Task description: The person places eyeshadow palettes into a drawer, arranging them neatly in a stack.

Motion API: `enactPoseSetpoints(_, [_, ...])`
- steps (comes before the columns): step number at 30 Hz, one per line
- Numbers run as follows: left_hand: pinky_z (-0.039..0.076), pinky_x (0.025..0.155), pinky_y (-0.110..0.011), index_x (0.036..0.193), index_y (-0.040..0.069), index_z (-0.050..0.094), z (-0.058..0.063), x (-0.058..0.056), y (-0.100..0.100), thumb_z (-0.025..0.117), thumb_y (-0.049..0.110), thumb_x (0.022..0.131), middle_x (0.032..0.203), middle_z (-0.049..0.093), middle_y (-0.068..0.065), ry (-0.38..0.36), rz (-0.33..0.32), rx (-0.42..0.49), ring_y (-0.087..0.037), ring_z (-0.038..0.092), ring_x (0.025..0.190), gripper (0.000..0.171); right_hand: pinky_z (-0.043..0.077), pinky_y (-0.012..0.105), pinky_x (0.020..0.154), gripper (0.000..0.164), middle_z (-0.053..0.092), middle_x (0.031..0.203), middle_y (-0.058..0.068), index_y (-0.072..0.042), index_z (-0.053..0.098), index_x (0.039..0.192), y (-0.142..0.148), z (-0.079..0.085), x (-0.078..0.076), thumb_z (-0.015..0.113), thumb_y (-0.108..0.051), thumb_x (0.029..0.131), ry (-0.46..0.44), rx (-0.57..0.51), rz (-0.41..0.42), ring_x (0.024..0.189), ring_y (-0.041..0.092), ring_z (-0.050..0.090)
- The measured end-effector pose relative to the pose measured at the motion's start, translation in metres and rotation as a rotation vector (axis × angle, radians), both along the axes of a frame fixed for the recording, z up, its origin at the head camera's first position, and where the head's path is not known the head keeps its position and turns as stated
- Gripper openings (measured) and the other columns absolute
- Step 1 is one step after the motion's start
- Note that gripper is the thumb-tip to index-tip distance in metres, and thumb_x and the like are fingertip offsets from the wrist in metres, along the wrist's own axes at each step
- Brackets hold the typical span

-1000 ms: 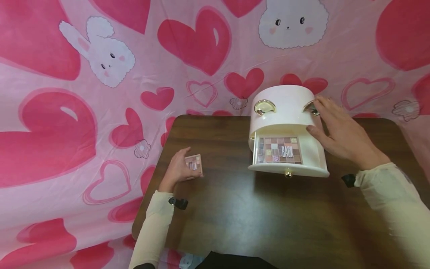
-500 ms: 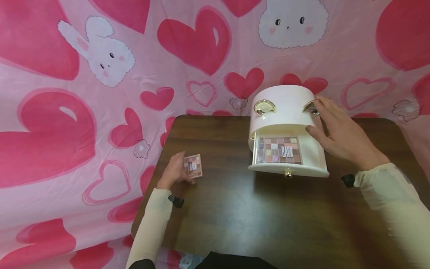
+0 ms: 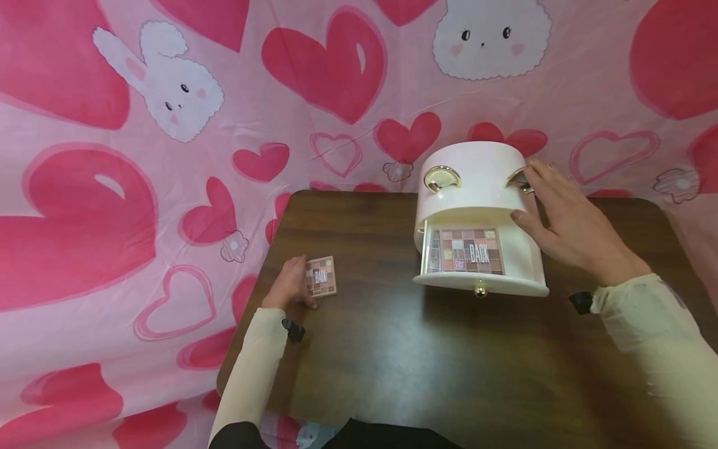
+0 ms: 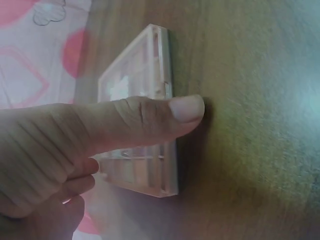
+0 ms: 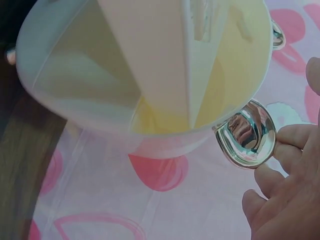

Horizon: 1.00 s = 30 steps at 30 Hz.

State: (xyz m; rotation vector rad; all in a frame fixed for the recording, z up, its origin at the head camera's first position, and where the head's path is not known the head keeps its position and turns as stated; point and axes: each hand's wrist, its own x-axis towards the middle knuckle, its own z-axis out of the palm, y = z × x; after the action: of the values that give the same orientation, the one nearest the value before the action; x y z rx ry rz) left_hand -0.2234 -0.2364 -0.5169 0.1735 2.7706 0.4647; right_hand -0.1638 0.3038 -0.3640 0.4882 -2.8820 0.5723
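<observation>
A small square eyeshadow palette (image 3: 320,276) marked BACK lies on the table at the left. My left hand (image 3: 288,284) is at its left edge; in the left wrist view the straight thumb (image 4: 145,120) passes in front of the palette, with the fingers loosely bent behind. A white rounded makeup organizer (image 3: 477,168) with gold eye-shaped fittings stands at the right. Its front drawer (image 3: 521,249) is pulled out and holds a larger eyeshadow palette (image 3: 465,251). My right hand (image 3: 578,218) reaches over the organizer's right side, fingertips against the right gold fitting (image 5: 247,134).
The dark wooden table (image 3: 387,349) carries both the small palette and the organizer. A gold knob (image 3: 480,292) sticks out from the drawer front. Behind stands a pink cloth (image 3: 348,81) printed with hearts and rabbits, close to the table's back and left edges.
My left hand has loosened from around the small palette and drawn back leftward, uncovering more of its top. The palette has hardly moved. My right hand and the organizer stay put.
</observation>
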Motion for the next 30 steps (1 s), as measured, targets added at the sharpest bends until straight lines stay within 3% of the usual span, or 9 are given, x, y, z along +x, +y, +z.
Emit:
enactPoseSetpoints(5, [0.026, 0.116, -0.053, 0.153, -0.008, 0.026, -0.004, -0.002, -0.002, 0.104, 0.021, 0.048, 0.15, 0.038, -0.028, -0.023, 0.02, -0.003, -0.044, 0.033, 0.139, 0.134, 0.002, 0.044, 0.121, 0.083, 0.006, 0.168, 0.012, -0.006, 0.011, 0.161, 0.0, 0.0, -0.001, 0.053, -0.043, 0.1, 0.025, 0.036, 0.019, 0.153, 0.033, 0.004])
enactPoseSetpoints(10, [0.027, 0.116, -0.052, 0.151, -0.011, 0.028, -0.005, -0.005, -0.005, 0.104, 0.018, 0.046, 0.147, 0.041, -0.031, 0.002, -0.001, 0.001, -0.046, 0.036, 0.137, 0.133, 0.001, 0.043, 0.121, 0.082, 0.007, 0.167, 0.013, -0.004, 0.011, 0.161, 0.001, 0.0, -0.001, 0.052, -0.043, 0.101, 0.037, 0.045, 0.022, 0.152, 0.033, 0.004])
enactPoseSetpoints(23, [0.03, 0.114, -0.054, 0.148, -0.014, 0.031, -0.004, -0.006, -0.015, 0.103, 0.009, 0.046, 0.145, 0.042, -0.033, -0.038, -0.01, -0.004, -0.048, 0.038, 0.135, 0.128, 0.003, 0.049, 0.121, 0.082, 0.008, 0.167, 0.012, -0.005, 0.012, 0.161, 0.001, 0.0, 0.0, 0.052, -0.043, 0.101, 0.051, 0.083, 0.026, 0.152, 0.033, 0.005])
enactPoseSetpoints(30, [0.029, 0.114, -0.054, 0.147, -0.013, 0.035, -0.008, -0.004, -0.018, 0.102, 0.012, 0.05, 0.144, 0.045, -0.032, -0.022, 0.006, 0.085, -0.046, 0.04, 0.134, 0.12, 0.001, 0.048, 0.121, 0.082, 0.007, 0.167, 0.014, -0.004, 0.011, 0.161, 0.001, 0.001, 0.0, 0.052, -0.043, 0.101, 0.044, 0.096, 0.022, 0.153, 0.033, 0.004])
